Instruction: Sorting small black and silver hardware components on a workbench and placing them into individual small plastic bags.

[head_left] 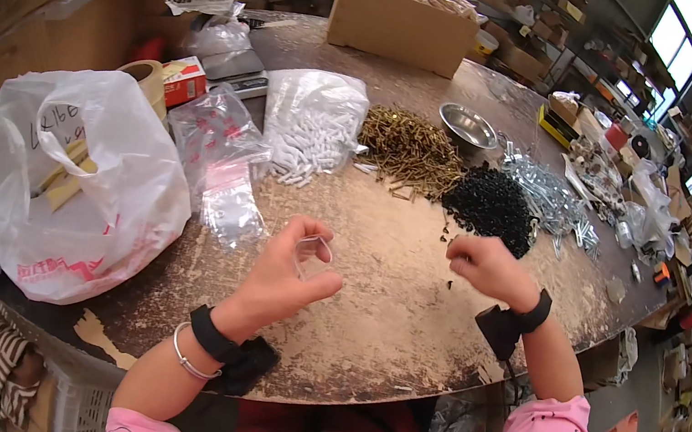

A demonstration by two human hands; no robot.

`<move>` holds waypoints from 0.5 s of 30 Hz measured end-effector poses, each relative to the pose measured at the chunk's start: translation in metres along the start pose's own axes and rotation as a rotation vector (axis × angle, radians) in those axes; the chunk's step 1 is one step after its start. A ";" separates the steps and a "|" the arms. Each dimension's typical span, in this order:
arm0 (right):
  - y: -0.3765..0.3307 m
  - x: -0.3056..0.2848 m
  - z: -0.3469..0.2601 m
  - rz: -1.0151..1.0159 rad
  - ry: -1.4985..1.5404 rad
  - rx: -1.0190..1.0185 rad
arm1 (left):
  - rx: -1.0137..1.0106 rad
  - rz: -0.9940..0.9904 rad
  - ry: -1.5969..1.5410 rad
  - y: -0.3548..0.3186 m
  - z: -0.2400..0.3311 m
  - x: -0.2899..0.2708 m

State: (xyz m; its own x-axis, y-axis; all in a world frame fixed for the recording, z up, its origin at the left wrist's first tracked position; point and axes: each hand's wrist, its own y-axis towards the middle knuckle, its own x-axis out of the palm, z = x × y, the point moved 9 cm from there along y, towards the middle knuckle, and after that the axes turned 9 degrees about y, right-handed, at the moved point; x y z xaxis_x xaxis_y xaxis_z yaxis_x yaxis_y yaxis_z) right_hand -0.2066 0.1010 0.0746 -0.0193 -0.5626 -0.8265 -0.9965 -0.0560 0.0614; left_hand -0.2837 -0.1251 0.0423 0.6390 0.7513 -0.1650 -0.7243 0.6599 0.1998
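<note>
My left hand point(285, 272) is curled round a small clear plastic bag point(313, 253), its mouth spread between fingers and thumb. What lies inside the bag cannot be made out. Over the bare wood in front of the black screws point(496, 207), my right hand point(490, 267) is closed with its fingertips pressed together; anything in them is hidden. One dark small piece point(449, 284) shows just below those fingers. Behind are a heap of brass-coloured screws point(413, 149) and white plastic wall plugs point(307, 149) spilling from a clear bag. Silvery screws point(557, 198) lie right of the black ones.
A steel bowl point(467, 126) stands behind the heaps. Flat zip bags point(233, 201) lie left of my left hand, beside a large white carrier bag point(82, 188). A cardboard box point(402, 27) sits at the table's far edge. Tools and scraps clutter the right side.
</note>
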 end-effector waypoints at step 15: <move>0.028 0.000 0.049 0.096 -0.583 0.141 | -0.010 -0.043 0.002 -0.001 -0.003 0.006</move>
State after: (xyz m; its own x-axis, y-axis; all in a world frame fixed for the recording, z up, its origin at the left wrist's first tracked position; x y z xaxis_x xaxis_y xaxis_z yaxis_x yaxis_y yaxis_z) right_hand -0.2388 0.1394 0.0488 -0.1113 -0.0126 -0.9937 -0.9884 0.1051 0.1094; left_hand -0.2798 -0.1216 0.0376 0.6690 0.7225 -0.1747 -0.6988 0.6914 0.1833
